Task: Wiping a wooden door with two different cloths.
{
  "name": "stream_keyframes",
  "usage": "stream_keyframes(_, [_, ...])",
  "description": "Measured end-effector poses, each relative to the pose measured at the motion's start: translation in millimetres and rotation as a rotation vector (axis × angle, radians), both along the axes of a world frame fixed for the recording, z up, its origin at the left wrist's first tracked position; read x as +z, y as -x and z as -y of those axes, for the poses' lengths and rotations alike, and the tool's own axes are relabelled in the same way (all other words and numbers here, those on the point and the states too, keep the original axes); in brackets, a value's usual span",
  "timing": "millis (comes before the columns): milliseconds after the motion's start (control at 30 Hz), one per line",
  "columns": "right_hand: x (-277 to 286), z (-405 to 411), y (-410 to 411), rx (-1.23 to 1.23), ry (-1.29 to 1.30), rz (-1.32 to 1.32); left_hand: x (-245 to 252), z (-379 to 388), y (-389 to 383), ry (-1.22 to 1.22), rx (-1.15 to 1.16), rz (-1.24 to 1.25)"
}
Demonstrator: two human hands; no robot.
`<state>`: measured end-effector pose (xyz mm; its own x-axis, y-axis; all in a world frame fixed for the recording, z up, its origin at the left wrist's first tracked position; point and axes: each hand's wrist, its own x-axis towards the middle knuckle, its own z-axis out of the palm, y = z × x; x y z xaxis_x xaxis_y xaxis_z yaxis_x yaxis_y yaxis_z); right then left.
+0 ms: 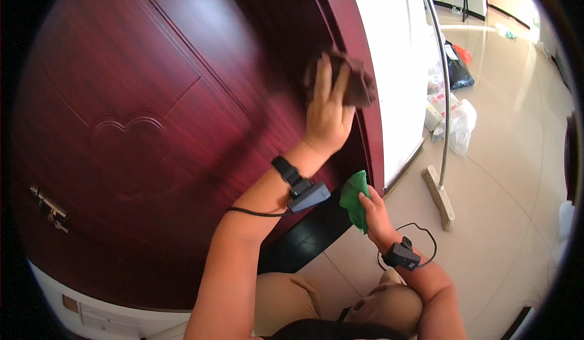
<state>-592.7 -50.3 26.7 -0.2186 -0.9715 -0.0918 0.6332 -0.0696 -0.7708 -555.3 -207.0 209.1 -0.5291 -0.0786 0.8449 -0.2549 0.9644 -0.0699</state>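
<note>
My left hand (329, 116) presses a folded brown cloth (358, 84) against the dark red wooden door frame (372, 130), near its inner edge. The fingers are spread over the cloth and slightly blurred. Lower and to the right, my right hand (378, 214) grips a green cloth (355, 198) in front of the foot of the frame. A dark red panelled wooden door (132, 157) with a carved curved relief fills the left side. Its metal latch (50, 208) sits at the far left.
A push broom (439, 198) with a long metal handle stands on the tiled floor (497, 180) at the right. Plastic bags (461, 121) and a black bag (458, 73) lie behind the handle, beside the white wall (397, 75). A dark threshold (305, 232) runs under the door.
</note>
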Motion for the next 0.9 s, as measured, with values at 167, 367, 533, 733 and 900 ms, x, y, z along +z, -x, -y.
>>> stream_keyframes(167, [2, -3, -4, -0.015, -0.006, 0.014, 1, 9, 3, 0.115, 0.101, 0.090])
stream_keyframes(367, [-2, 0, -2, 0.015, -0.007, 0.019, 128, -2, 41, 0.516, 0.113, -0.115])
stream_keyframes(533, [-3, 4, 2, -0.071, 0.013, 0.042, 146, -26, 40, 0.600, 0.210, 0.075])
stream_keyframes(733, [-10, 8, 19, -0.233, 0.038, 0.147, 69, -9, 30, 0.345, 0.086, 0.255])
stream_keyframes(900, [4, 7, 25, -0.394, 0.010, 0.169, -11, -3, 7, 0.246, 0.055, 0.461])
